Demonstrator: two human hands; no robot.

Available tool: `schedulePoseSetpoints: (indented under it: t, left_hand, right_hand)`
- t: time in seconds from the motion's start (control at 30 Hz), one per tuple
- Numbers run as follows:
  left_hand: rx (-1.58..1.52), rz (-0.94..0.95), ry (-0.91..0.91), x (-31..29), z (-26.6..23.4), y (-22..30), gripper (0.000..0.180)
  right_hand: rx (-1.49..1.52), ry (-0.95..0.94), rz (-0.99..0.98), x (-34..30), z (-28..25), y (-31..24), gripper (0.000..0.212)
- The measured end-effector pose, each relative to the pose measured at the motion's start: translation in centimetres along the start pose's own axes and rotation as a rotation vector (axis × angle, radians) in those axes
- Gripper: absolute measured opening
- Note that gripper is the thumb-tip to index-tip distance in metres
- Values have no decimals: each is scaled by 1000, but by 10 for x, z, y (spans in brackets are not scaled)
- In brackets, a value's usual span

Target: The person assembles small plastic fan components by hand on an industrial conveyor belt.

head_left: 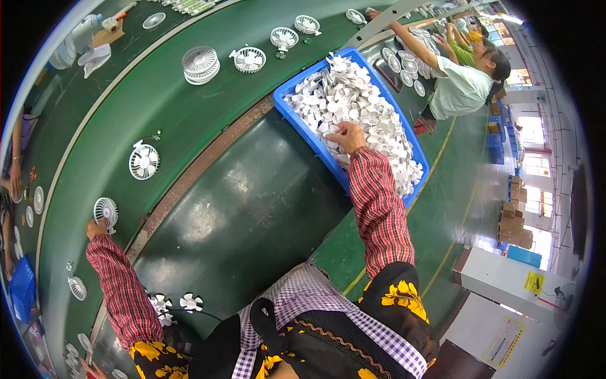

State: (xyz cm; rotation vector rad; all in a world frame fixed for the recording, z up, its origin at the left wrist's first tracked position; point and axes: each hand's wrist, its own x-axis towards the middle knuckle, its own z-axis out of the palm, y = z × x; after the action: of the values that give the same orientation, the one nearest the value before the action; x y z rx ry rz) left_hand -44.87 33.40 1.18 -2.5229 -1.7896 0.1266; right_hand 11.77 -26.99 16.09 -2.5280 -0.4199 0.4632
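Note:
My left hand [96,229] is at the far left, fingers closed on the rim of a round white fan housing [106,212] on the green conveyor belt. My right hand [349,136] reaches into a blue bin [323,156] heaped with white fan blades [379,129]. Its thumb and fingers are pinched at a blade on top of the heap. Farther up the belt lies another fan housing with a blade in it [144,162], a small circuit board beside its rim.
Along the belt stand a stack of white fan grilles [201,65] and several fan housings [249,59]. Loose fan blades [190,302] lie by my left forearm on the dark green table [246,208]. A co-worker [464,82] sits beyond the bin; others work across the belt.

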Motion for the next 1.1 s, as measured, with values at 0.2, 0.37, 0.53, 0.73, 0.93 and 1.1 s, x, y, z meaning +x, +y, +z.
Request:
schedulePoseSetpoints:
  t: [0.2,0.37,0.53,0.73,0.93,1.1]
  left_hand:
    - [-243,-72,57,-39,-24,38,30]
    - [-669,-189,306,-64,-60,50,30]
    - [-1823,-481,-3,-121,-111,119,35]
    - [-2175,-230,-455,-189,-171,143,39]
    - [-2201,-92,-682,-265,-202,179,41]
    - [-2235,-211,-695,-317,-212,207,31]
  right_hand:
    - [262,235,-52,-18,-20,8,44]
    - [370,173,-192,-76,16,-70,31]
    - [-251,114,-678,-132,106,-79,36]
    - [80,-212,-613,-181,126,-59,47]
    - [-28,-164,-696,-147,131,-78,41]
    - [-189,-334,-509,-122,149,-77,50]
